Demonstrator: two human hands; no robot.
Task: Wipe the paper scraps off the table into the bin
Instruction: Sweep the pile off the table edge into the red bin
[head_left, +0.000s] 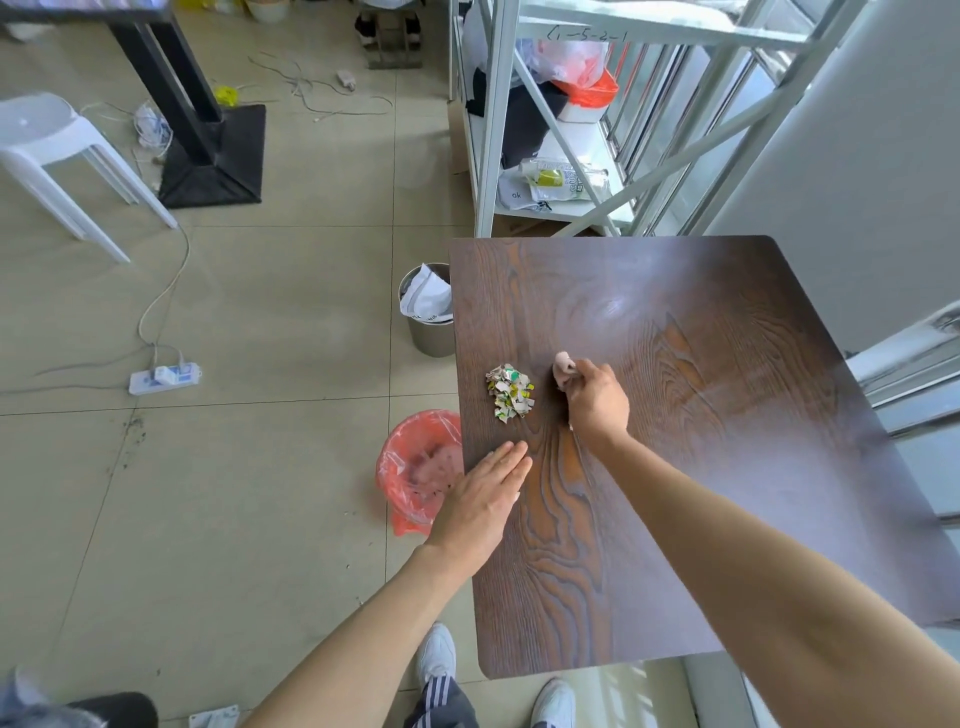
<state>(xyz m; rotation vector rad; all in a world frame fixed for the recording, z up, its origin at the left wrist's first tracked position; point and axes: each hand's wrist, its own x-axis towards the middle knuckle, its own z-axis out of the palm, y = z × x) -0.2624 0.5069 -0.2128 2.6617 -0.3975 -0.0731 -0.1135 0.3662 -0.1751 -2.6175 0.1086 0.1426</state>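
A small heap of paper scraps (510, 391) lies on the dark wooden table (701, 415), close to its left edge. Just right of the heap, my right hand (596, 400) is shut on a crumpled pinkish cloth (564, 366) that rests on the tabletop. My left hand (485, 496) lies flat and open at the table's left edge, nearer to me than the scraps. On the floor below that edge stands a bin lined with a red plastic bag (410, 467), partly hidden under the table.
A grey metal bin (428, 332) holding white paper stands on the floor further along the left edge. A white metal shelf rack (545, 130) is behind the table. A power strip (163, 378) with cables, a white stool (57, 150) and a black stand base (213, 156) are on the floor at left.
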